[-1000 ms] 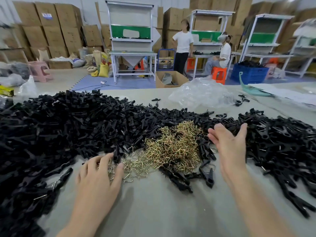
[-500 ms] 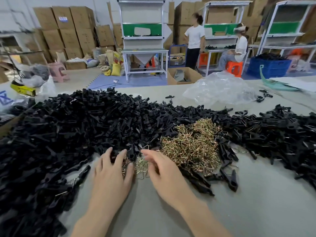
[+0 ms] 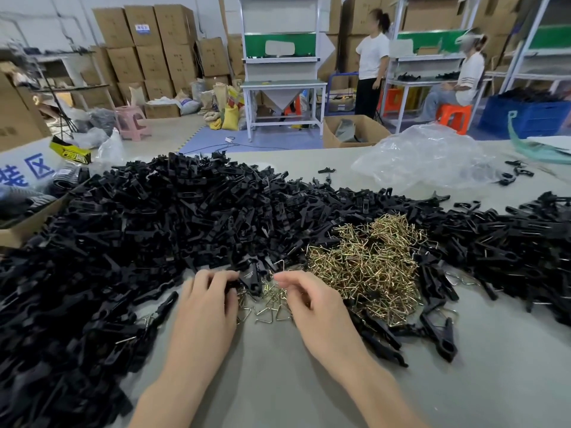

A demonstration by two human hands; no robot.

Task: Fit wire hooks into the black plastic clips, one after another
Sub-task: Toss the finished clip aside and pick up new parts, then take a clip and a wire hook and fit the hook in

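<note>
A big heap of black plastic clips (image 3: 173, 236) covers the left and far side of the grey table (image 3: 309, 390), with more clips (image 3: 519, 242) on the right. A pile of brass-coloured wire hooks (image 3: 367, 261) lies in the middle, and loose hooks (image 3: 265, 307) are scattered between my hands. My left hand (image 3: 205, 307) curls its fingers round a black clip (image 3: 251, 278) at the heap's edge. My right hand (image 3: 309, 301) has its fingers bent down onto the loose hooks. Its fingertips are hidden, so a pinch cannot be seen.
A few loose clips (image 3: 438, 335) lie to the right of my right hand. A crumpled clear plastic bag (image 3: 426, 156) sits at the far right of the table and a cardboard box (image 3: 21, 168) at the far left. Two people are at workbenches (image 3: 282, 84) behind.
My right hand came in from the right to the loose hooks beside my left hand. Both hands now have curled fingers, and my left hand has closed on a clip.
</note>
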